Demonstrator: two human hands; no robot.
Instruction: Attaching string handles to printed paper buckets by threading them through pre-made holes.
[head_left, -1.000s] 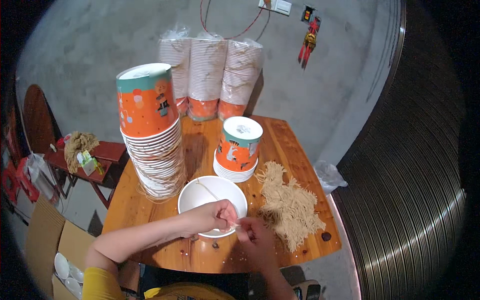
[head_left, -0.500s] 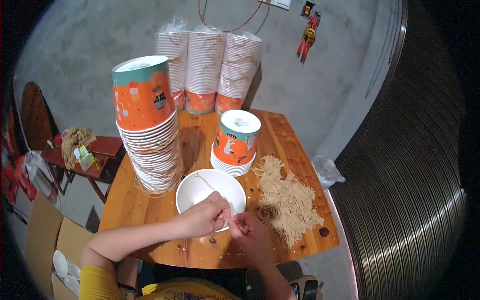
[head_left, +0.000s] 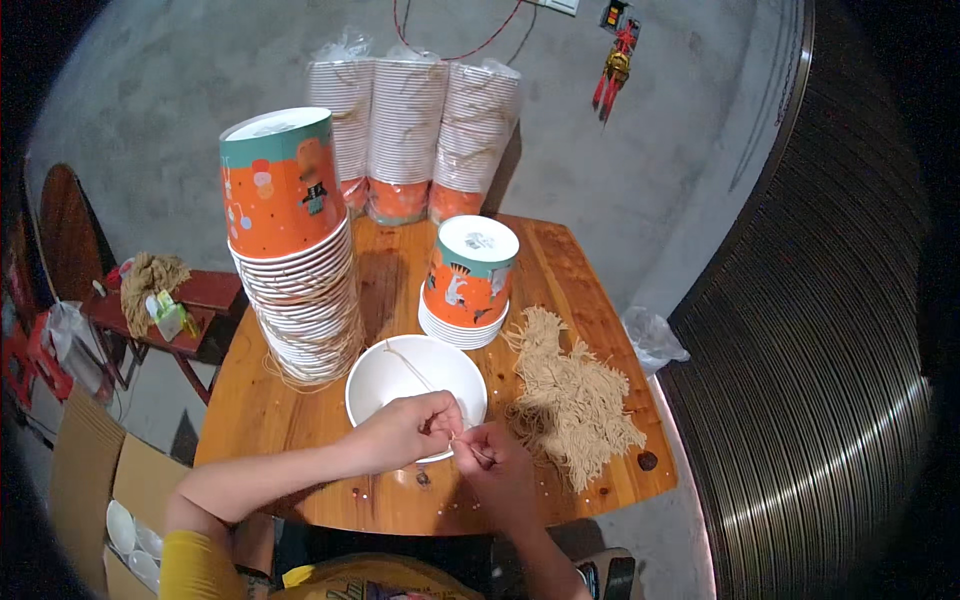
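My left hand (head_left: 412, 430) and my right hand (head_left: 495, 462) meet over the near rim of a white bowl (head_left: 368, 385). Both pinch a thin tan string (head_left: 412, 366) between their fingertips, and a length of it runs back from my left fingers across the bowl. The exact crossing of the string between the fingers is too small to make out. Right of my right hand lies a heap of cut tan strings (head_left: 580, 410). Behind the bowl stands a short stack of upturned orange and green paper tubs (head_left: 466, 285).
A tall stack of upturned paper tubs (head_left: 285, 200), strings draped round its lower rims, rises left of the bowl. Three plastic-wrapped stacks (head_left: 405, 125) stand at the table's far edge. An open cardboard box (head_left: 150, 480) sits lower left, a red bench (head_left: 210, 290) beyond it.
My left fingers have lifted and opened slightly, showing more of the string across the bowl. Both hands stay close together; the whole view has shifted a little.
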